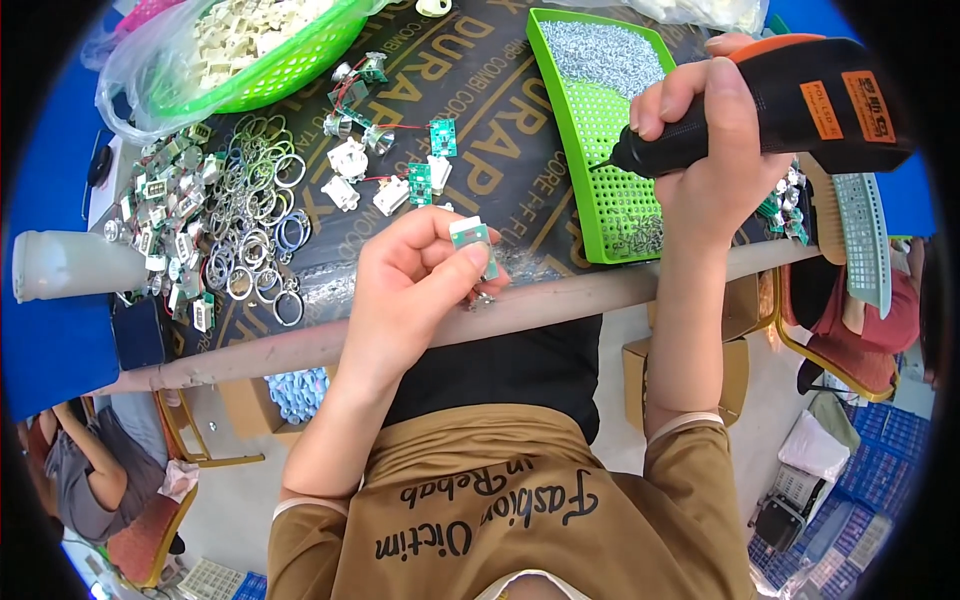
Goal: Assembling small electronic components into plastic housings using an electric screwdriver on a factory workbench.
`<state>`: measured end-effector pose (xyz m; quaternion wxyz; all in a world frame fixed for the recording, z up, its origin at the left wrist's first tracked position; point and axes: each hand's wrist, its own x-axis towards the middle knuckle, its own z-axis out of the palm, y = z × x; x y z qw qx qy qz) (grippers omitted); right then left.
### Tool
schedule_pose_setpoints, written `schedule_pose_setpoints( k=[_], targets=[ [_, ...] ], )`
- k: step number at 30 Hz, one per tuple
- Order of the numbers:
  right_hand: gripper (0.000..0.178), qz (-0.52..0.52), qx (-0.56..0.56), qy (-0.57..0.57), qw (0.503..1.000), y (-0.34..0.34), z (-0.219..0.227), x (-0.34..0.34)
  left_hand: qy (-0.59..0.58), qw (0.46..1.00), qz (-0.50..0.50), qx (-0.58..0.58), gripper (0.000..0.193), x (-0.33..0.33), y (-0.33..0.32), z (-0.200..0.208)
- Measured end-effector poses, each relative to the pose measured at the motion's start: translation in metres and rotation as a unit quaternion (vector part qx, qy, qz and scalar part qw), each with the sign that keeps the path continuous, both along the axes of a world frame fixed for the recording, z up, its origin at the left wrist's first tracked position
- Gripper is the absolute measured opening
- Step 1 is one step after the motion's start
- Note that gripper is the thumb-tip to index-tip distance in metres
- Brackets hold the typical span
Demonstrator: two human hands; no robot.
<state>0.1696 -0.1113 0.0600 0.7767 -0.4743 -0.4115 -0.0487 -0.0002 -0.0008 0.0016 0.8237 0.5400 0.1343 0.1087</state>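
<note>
**Desk:** Item one, the hands. How do they sit?

**Operator:** I log the left hand [405, 290] bent at the wrist over the table edge, thumb and fingertips pinched on a small green circuit board in a white plastic shell [472, 240], held just above the near rim of the dark printed table mat [500, 130]. The right hand [700, 140] is raised, forearm upright, fist clenched round a black and orange electric screwdriver [790, 100], whose tip points down-left onto the green perforated plastic tray [600, 150]

**Desk:** Item two, materials on that tray?

**Operator:** I see a heap of tiny bright metal screws [600, 50] at its far end and a thinner scatter at the near end; between them the grid of holes lies bare

**Desk:** Item three, the remainder?

**Operator:** Left of the held piece, loose green boards with white housings and red wires [385, 170]; further left, a tangle of shiny steel split rings [255, 220] beside a pile of small silvery parts [160, 220]. At the far left, a green mesh basket of cream plastic pieces [270, 50], lined with a clear bag
</note>
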Motion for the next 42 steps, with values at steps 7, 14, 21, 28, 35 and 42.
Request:
schedule_pose_setpoints(
  k=[7,14,21,28,35,42],
  targets=[
    [0.019,-0.002,-0.001,-0.011,1.000,0.002,-0.004,0.002,-0.003,1.000,0.001,-0.002,0.009,0.000,0.000,0.000],
    [0.016,-0.005,0.006,-0.008,1.000,0.003,-0.005,0.002,-0.005,1.000,0.000,0.001,0.009,0.000,0.000,0.001],
    [0.015,-0.022,-0.001,0.028,0.999,0.003,-0.005,-0.003,-0.004,1.000,0.000,-0.008,0.008,-0.001,0.000,-0.001],
    [0.030,0.031,-0.002,0.053,0.998,-0.024,0.023,-0.004,-0.014,0.999,-0.002,-0.041,0.005,0.002,-0.003,0.001],
    [0.049,0.153,-0.007,0.028,0.988,-0.031,0.047,-0.049,0.008,1.000,0.006,-0.023,0.008,0.001,-0.002,0.003],
    [0.042,0.182,-0.054,0.008,0.982,-0.008,0.048,-0.077,-0.007,0.999,0.043,0.029,0.008,-0.001,-0.005,-0.002]
  ],
)
